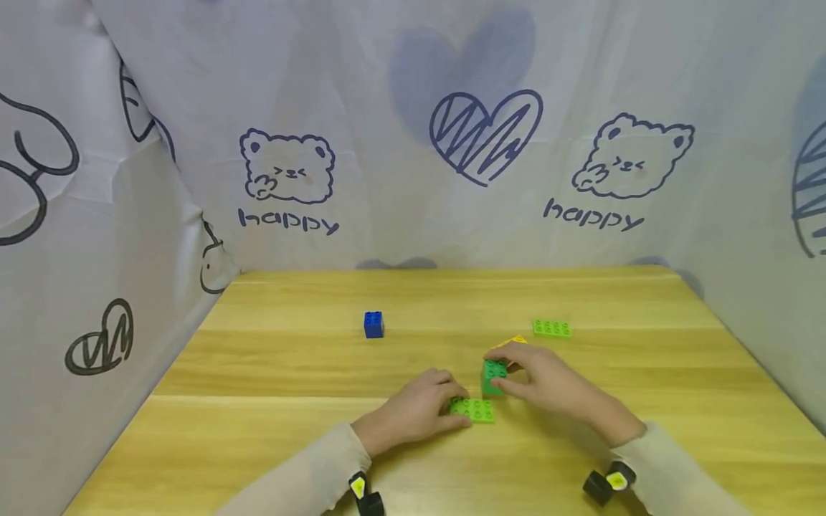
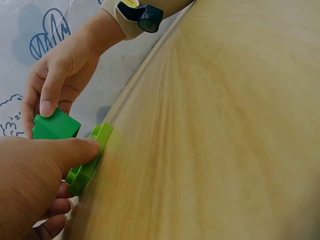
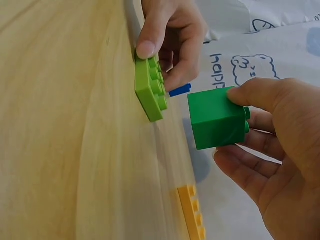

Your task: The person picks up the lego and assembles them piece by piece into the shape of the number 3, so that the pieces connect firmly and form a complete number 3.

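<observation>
Lime-green flat rectangular plastic plate (image 1: 477, 411), studs upward, long axis running left to right, pinched between the left hand's (image 1: 416, 408) thumb and fingers. The right hand (image 1: 551, 380) pinches a green box-shaped plastic brick (image 1: 495, 380), studs upward, just right of the left fingertips. The right wrist view exposes a yellow elongated plastic brick's (image 3: 188, 212) stud row, partly hidden behind the right fingers in the head view.

We look at a small screened table place, similar to a recording booth. Pale cloth (image 1: 387, 222) hangs behind the wooden table (image 1: 258, 423) and along its two sides, printed with hearts (image 1: 487, 136), bears (image 1: 289, 168) and the word "happy" (image 1: 288, 221). We also notice black wrist cameras (image 1: 599, 488). Whether a home or a lab surrounds it, we cannot tell.
</observation>
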A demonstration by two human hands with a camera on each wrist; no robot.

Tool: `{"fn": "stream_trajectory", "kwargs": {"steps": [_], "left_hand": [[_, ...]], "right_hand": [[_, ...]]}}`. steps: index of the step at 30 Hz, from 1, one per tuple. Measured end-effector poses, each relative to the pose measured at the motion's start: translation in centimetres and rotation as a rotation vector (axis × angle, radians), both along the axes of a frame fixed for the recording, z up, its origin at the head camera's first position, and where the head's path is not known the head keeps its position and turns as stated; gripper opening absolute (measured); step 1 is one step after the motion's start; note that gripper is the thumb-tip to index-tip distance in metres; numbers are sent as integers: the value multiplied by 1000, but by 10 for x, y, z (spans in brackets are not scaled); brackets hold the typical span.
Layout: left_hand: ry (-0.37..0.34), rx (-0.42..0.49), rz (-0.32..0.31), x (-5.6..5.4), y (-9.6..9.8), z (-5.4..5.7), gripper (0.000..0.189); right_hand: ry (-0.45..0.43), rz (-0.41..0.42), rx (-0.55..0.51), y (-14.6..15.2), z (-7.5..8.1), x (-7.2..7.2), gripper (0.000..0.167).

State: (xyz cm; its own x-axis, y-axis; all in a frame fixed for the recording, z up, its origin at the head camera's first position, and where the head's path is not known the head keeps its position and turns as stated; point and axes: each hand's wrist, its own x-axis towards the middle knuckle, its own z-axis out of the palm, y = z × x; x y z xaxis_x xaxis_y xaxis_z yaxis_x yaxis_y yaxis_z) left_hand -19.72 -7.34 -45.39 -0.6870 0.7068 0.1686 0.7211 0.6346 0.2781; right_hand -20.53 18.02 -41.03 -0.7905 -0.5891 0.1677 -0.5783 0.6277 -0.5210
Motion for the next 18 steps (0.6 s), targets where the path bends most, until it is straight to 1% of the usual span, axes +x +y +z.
{"fn": "stream_trajectory", "kwargs": {"steps": [3,7,10,15,18], "left_hand": [[6,9,4,-2,0,1,45],[-10,21,5,-2,0,0,45],[-4,28,5,-3,-1,1,44],[-9,26,4,-4,-1,-1,44],[-21,23,5,-3,-1,-1,45]], "right_hand": [[-4,27,-10,0,4,0,43],[-32,56,-29,0,6,3,42],[-39,80,-38,-2,7,4,41],[-56,113,-24,-6,6,6,42],[-66,118,-9,-8,4,8,41]]}}
